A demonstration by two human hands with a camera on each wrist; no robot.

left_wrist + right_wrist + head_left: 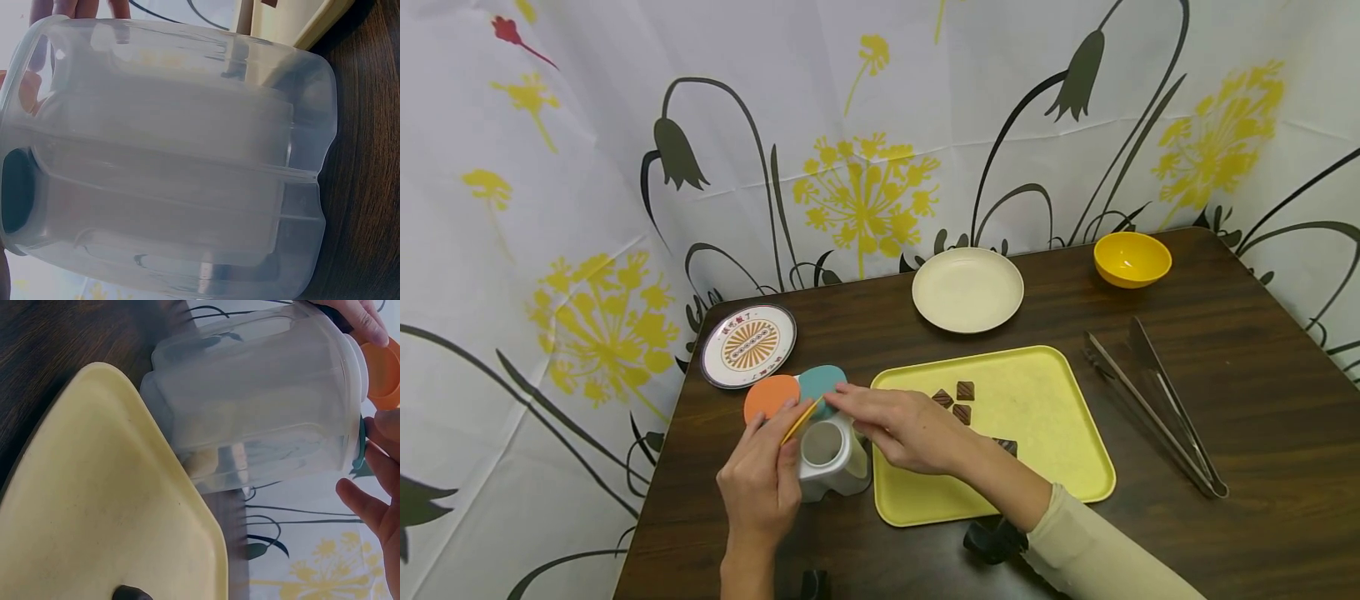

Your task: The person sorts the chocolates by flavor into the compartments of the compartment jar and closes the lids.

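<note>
A translucent container (850,467) with a round opening and coloured flap lids stands on the table beside the yellow tray's left edge. Its orange lid (772,395) and teal lid (820,385) lie flipped outward; a yellow lid (800,422) stands tilted, seen edge-on. My left hand (758,479) is at the container's left side, fingers at the yellow lid and over the orange one. Across the top reaches my right hand (913,427), fingers extended, fingertips by the teal and yellow lids. Through the wall, the left wrist view shows an inner compartment (169,175).
Several brown chocolate squares (966,390) sit on the yellow tray (1060,433). Metal tongs (1161,408) lie to the right. Behind are a patterned plate (750,347), a cream plate (967,290) and a yellow bowl (1132,260). A flowered cloth hangs behind the table.
</note>
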